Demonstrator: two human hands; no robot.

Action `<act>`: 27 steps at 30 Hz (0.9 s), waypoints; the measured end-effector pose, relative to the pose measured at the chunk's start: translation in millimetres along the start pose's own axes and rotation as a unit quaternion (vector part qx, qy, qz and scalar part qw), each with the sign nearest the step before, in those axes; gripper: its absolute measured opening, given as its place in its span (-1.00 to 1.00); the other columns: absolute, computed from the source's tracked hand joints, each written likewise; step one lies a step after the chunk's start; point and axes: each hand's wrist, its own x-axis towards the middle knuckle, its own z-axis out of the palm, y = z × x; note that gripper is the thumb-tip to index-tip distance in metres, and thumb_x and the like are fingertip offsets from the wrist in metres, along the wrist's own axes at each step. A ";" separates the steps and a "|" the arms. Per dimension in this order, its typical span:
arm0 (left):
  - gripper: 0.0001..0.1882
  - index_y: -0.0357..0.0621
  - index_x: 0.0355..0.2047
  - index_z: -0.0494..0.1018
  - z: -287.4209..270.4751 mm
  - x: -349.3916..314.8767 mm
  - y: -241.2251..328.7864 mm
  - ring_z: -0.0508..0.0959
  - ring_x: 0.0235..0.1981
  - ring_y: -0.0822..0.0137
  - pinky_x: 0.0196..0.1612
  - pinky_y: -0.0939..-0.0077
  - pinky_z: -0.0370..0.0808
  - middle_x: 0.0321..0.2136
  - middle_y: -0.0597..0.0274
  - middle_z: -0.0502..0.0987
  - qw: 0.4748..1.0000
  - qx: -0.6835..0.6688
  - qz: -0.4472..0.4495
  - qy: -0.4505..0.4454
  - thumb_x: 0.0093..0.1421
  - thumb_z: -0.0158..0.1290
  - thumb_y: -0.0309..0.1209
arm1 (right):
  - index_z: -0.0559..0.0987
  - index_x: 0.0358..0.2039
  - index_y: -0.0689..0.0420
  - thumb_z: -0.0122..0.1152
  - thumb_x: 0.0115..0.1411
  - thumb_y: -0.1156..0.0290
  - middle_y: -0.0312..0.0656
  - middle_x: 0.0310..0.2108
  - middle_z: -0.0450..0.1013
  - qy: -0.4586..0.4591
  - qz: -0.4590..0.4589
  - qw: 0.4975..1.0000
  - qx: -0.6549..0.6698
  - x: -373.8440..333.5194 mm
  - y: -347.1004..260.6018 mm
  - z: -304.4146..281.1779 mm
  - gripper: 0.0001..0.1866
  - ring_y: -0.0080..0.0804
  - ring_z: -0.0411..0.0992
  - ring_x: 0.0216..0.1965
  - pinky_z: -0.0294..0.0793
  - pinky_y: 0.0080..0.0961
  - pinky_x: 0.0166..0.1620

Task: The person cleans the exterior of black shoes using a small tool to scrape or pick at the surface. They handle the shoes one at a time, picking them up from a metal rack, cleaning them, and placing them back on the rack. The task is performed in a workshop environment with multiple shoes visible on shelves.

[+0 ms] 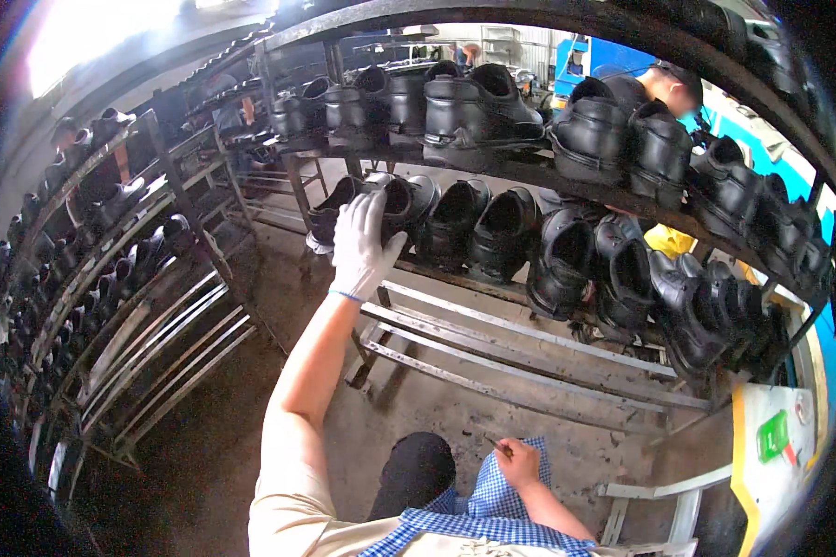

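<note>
My left hand (pixel 360 243), in a white glove, reaches up to the lower row of a shoe rack. Its fingers are stretched out and the thumb stands apart. It is in front of a black shoe (pixel 403 204) and overlaps it; whether it touches the shoe I cannot tell. Another black shoe (pixel 329 210) is just left of the fingers, partly hidden. Bare and low over my lap, my right hand (pixel 522 464) is closed round a thin dark tool (pixel 499 447) whose kind is unclear. A blue checked apron (pixel 492 485) lies beneath it.
Several black shoes (pixel 478 102) fill the upper shelf, heels outward. Metal rails (pixel 520 357) run below the lower row. Another shoe rack (pixel 125 241) stands at left. At right is a white, yellow-edged board (pixel 762 473). A person (pixel 655 88) is behind the rack.
</note>
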 end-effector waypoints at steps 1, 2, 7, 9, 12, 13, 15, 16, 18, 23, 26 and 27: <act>-0.37 -0.10 0.08 0.43 6.7 1.0 -13.7 0.41 0.10 -0.06 0.23 0.05 0.27 0.01 0.01 0.46 1.000 0.010 -0.004 -0.023 -0.03 0.29 -0.24 | 0.64 -0.32 0.05 0.33 0.09 0.24 -0.11 -0.46 0.59 -0.004 0.000 1.000 0.010 2.0 -3.7 0.3 -0.80 -0.11 0.58 -0.45 0.55 -0.24 -0.38; -0.51 -0.07 -0.05 0.49 8.2 -2.7 -26.1 0.47 0.00 0.02 0.20 0.03 0.28 -0.12 0.08 0.53 0.989 0.011 -0.077 -0.125 -0.01 0.26 -0.22 | 0.63 -0.32 0.05 0.32 0.09 0.24 -0.10 -0.47 0.59 -0.008 0.000 1.000 0.020 3.3 -6.5 0.5 -0.80 -0.11 0.58 -0.45 0.55 -0.24 -0.38; -0.70 -0.02 -0.25 0.54 -11.2 12.9 -20.4 0.56 -0.17 0.09 0.12 0.02 0.31 -0.35 0.16 0.59 0.977 0.108 0.016 -0.182 0.03 0.23 -0.20 | 0.61 -0.34 0.08 0.31 0.11 0.29 -0.11 -0.51 0.57 0.013 -0.031 0.999 0.003 2.0 -1.5 -0.1 -0.83 -0.12 0.57 -0.48 0.52 -0.26 -0.41; -0.66 -0.02 -0.16 0.54 -33.6 12.6 -7.4 0.55 -0.12 0.06 0.11 0.06 0.36 -0.29 0.08 0.60 0.975 0.037 0.029 -0.215 0.07 0.22 -0.20 | 0.61 -0.34 0.09 0.30 0.12 0.30 -0.11 -0.53 0.56 0.020 -0.042 0.999 -0.010 3.1 -3.3 -3.2 -0.84 -0.13 0.56 -0.49 0.50 -0.28 -0.42; -0.60 -0.09 -0.06 0.53 -67.1 -7.2 17.8 0.59 -0.19 -0.02 -0.07 0.24 0.52 -0.28 0.01 0.62 0.978 -0.117 0.001 -0.175 0.08 0.22 -0.28 | 0.60 -0.34 0.08 0.28 0.15 0.27 -0.09 -0.53 0.55 0.028 -0.035 0.999 -0.022 0.4 0.4 0.0 -0.83 -0.09 0.55 -0.48 0.49 -0.24 -0.41; -0.59 -0.10 -0.04 0.52 -83.7 -16.4 32.3 0.60 -0.16 0.00 -0.05 0.27 0.52 -0.25 0.00 0.62 0.967 -0.158 -0.067 -0.186 0.10 0.21 -0.28 | 0.61 -0.35 0.08 0.27 0.16 0.26 -0.08 -0.52 0.55 0.028 -0.023 0.999 -0.019 -0.1 2.9 2.7 -0.83 -0.08 0.54 -0.47 0.48 -0.22 -0.41; -0.58 -0.14 0.00 0.51 -115.8 -28.3 67.2 0.61 -0.09 0.08 0.00 0.35 0.50 -0.17 -0.02 0.62 0.932 -0.250 -0.181 -0.190 0.13 0.21 -0.30 | 0.61 -0.25 0.12 0.24 0.21 0.25 -0.09 -0.47 0.58 -0.005 0.040 0.998 -0.043 0.9 8.5 -1.8 -0.78 -0.13 0.57 -0.41 0.52 -0.28 -0.34; -0.50 -0.15 0.11 0.44 -131.7 -40.8 72.0 0.55 0.00 0.29 0.09 0.41 0.43 -0.04 0.15 0.58 0.911 -0.278 -0.229 -0.202 0.13 0.22 -0.39 | 0.58 -0.16 0.13 0.25 0.22 0.26 -0.11 -0.46 0.58 -0.029 0.054 0.996 0.058 6.2 10.0 1.0 -0.75 -0.19 0.57 -0.41 0.52 -0.32 -0.33; -0.53 -0.14 0.08 0.41 -145.6 -76.1 94.3 0.49 -0.02 0.36 0.09 0.41 0.40 -0.07 0.28 0.52 0.817 -0.462 -0.333 -0.087 0.13 0.20 -0.47 | 0.52 0.01 0.14 0.26 0.25 0.26 -0.15 -0.45 0.57 -0.064 0.086 0.962 0.251 15.4 10.2 9.6 -0.63 -0.32 0.57 -0.41 0.53 -0.39 -0.32; -0.64 -0.07 -0.04 0.43 -151.0 -154.1 146.4 0.50 -0.12 0.35 0.02 0.36 0.48 -0.19 0.32 0.52 0.516 -0.676 -0.527 0.007 0.20 0.19 -0.26 | 0.07 0.40 0.14 0.46 0.10 0.40 -0.29 -0.43 0.45 -0.058 -0.127 0.932 0.333 28.5 -148.5 -22.6 -0.05 -0.57 0.45 -0.42 0.47 -0.59 -0.31; -0.59 -0.05 0.01 0.45 -138.3 -199.9 173.2 0.56 -0.10 0.33 -0.12 0.17 0.62 -0.11 0.24 0.59 0.203 -0.725 -0.658 -0.009 0.32 0.05 -0.06 | 0.21 0.35 0.16 0.45 0.10 0.42 -0.37 -0.55 0.42 0.039 -0.119 0.950 0.285 33.7 -166.0 -32.9 -0.15 -0.66 0.39 -0.52 0.41 -0.67 -0.41; -0.57 -0.04 0.05 0.44 -138.5 -214.1 172.3 0.58 -0.14 0.39 -0.15 0.21 0.63 -0.10 0.27 0.61 0.113 -0.771 -0.624 -0.060 0.36 -0.02 -0.03 | 0.34 0.28 0.18 0.40 0.14 0.44 -0.39 -0.58 0.44 0.036 -0.044 0.948 0.312 35.5 -160.0 -36.2 -0.30 -0.72 0.37 -0.57 0.37 -0.68 -0.46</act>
